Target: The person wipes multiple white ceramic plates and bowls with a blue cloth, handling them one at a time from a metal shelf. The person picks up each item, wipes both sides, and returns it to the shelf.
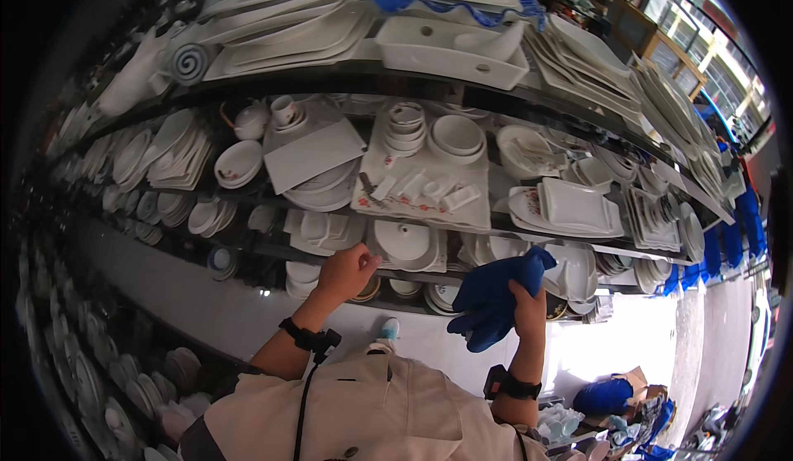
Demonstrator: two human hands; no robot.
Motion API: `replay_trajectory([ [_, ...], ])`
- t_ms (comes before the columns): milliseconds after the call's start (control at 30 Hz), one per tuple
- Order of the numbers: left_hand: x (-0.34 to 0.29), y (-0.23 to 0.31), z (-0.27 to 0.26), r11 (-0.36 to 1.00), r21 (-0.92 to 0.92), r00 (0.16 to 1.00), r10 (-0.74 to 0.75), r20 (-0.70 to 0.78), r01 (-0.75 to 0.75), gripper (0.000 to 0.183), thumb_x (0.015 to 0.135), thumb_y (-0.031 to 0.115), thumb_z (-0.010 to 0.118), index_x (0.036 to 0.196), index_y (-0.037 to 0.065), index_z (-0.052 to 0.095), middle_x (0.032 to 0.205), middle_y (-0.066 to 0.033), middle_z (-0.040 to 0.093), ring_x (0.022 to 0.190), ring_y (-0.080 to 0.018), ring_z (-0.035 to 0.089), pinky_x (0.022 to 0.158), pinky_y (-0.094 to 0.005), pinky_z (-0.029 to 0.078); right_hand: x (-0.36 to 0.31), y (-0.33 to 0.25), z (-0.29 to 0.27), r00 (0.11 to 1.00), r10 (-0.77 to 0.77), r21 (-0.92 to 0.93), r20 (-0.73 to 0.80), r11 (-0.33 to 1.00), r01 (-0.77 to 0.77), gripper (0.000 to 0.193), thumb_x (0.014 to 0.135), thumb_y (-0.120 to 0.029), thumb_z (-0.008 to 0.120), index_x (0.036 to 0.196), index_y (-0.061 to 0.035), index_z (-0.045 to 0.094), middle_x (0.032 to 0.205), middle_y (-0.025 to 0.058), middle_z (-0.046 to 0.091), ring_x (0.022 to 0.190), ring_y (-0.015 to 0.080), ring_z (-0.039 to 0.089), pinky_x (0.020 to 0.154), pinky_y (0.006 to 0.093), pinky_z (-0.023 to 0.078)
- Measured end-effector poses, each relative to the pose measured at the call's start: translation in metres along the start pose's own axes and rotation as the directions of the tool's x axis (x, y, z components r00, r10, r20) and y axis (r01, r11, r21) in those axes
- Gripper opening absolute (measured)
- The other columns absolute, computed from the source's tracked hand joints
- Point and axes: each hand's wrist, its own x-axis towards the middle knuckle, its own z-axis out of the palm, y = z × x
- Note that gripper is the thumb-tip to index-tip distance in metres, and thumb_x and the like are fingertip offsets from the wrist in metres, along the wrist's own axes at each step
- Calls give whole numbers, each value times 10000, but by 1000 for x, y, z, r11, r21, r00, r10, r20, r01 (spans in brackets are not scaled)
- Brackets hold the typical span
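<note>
Blue fabric [494, 297] hold firmly clamped in right fingers [519, 291], and left fingers [363, 256], curled together, clear of lidded dish [402, 244].

Blue cloth [494, 297] hides most fingers of the right hand [526, 306] and part of the dishes [489, 249] beyond; crockery [144, 391] well left of the left hand [345, 271] blurs into darkness.
</note>
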Motion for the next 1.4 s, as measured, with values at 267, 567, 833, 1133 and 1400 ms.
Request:
replay_trajectory([
  [267,-12,-101,-80,980,-62,935,-201,-292,192,321,924,360,680,919,47,610,714,-103,670,667,-289,661,602,-386,501,-13,-12,95,996,42,180,78,982,-56,471,903,-139,677,1322,21,532,1173,165,653,1041,294,654,923,411,536],
  [567,63,-221,-151,959,-197,937,-249,-246,203,411,921,408,666,1000,12,591,786,-128,679,752,-321,670,689,-420,518,13,-33,244,996,-34,124,84,992,24,354,920,-141,667,1213,47,604,1082,135,692,979,233,674,884,352,532],
  [833,138,-254,-153,630,-688,917,-376,135,360,421,902,329,720,1053,-8,518,802,-114,681,564,-156,639,492,-292,506,24,-23,289,997,49,162,53,985,-57,350,930,-140,661,1217,51,600,1089,140,692,987,248,676,890,362,538],
  [1133,177,-248,-148,650,-647,894,-431,119,399,466,874,347,742,1058,-20,521,790,-83,674,604,-150,678,477,-248,490,20,-27,302,999,33,217,6,976,-33,388,935,-123,655,1273,41,557,1131,153,673,1011,271,671,911,382,540],
  [1400,181,-256,-143,641,-673,921,-348,172,368,295,937,278,701,1034,19,598,825,-41,674,608,-115,627,504,-247,474,24,-19,310,996,84,205,14,975,-85,388,938,-120,654,1279,37,555,1125,147,670,1016,271,667,908,388,537],
])
